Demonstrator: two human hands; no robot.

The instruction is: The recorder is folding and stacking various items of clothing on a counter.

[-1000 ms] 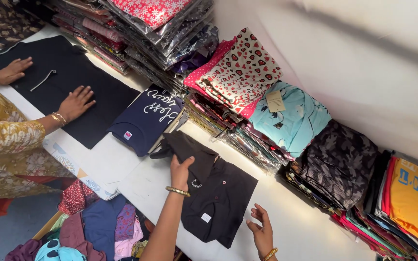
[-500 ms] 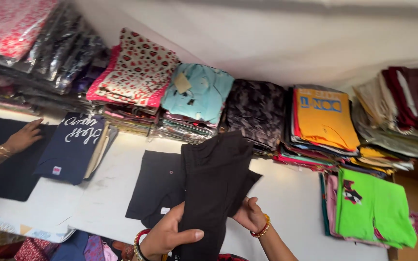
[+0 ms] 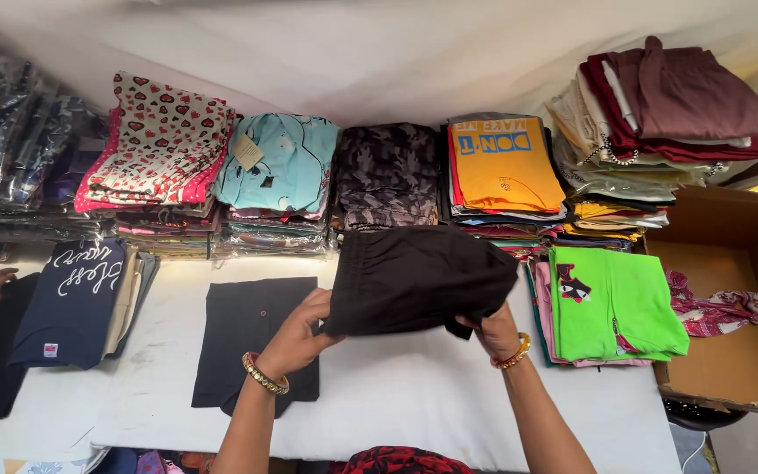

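Hands [image 3: 396, 329] raised, gripping black garment [image 3: 418, 281]

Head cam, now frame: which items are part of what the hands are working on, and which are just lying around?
In hand:
- folded black garment, held above the table by both hands
- left hand, right hand
- flat black garment under the left hand

Lying about:
- navy printed shirt
- green shirt
- orange shirt stack
- cardboard box

Both forearms extend forward from the lower edge of the view, bare, converging slightly. The left hand [image 3: 298, 329] is raised, fingers curled closed in a grip, a beaded bangle at the wrist. The right hand [image 3: 495, 333] likewise appears clenched, fingers partly hidden, bangle at the wrist.
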